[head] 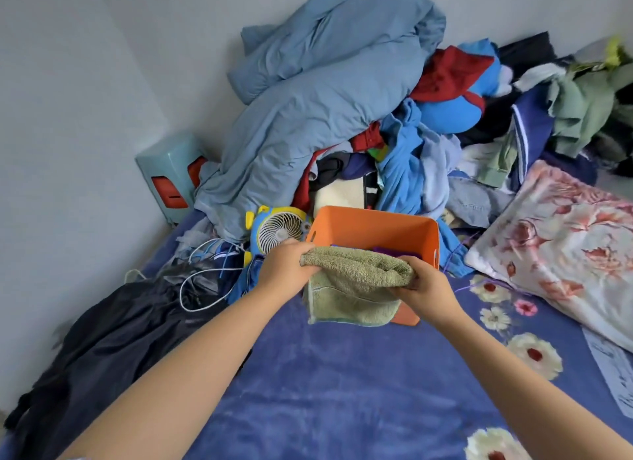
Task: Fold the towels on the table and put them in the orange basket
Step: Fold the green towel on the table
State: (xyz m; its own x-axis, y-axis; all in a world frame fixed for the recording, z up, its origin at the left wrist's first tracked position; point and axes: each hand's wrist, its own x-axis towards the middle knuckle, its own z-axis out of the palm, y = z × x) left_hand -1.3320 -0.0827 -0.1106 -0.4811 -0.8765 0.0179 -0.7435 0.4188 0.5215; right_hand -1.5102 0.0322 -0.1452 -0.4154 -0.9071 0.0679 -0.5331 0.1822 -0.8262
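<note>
Towel of pale green terry cloth (356, 281), folded over, hangs between both hands at the near rim of the orange plastic basket (376, 226), which sits on the blue flowered blanket (325, 391). The left hand (286, 266) and the right hand (426, 286) each grip one end, fingers curled around the fabric. Something purple lies inside the basket.
</note>
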